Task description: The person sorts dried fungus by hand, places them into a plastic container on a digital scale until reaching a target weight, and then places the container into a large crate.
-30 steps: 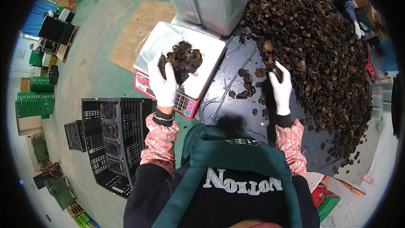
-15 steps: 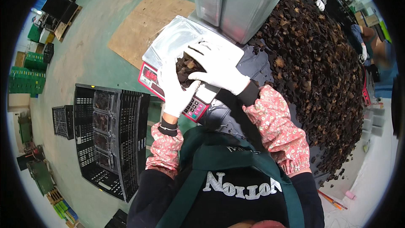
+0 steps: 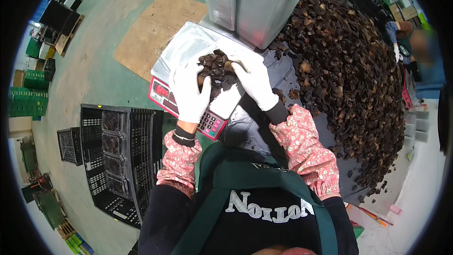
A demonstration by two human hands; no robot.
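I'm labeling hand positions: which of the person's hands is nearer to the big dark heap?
Right. The right hand is left of the big dark heap; the left hand is farther left, across the small pile.

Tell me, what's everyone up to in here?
A gloved person has both hands at a small pile of dark, curled pieces on a red-edged scale. The left hand is at its left side, the right hand at its right. A much bigger heap of similar pieces spreads to the right, with other gloved people beyond it. A black crate holding clear boxes stands to the left.
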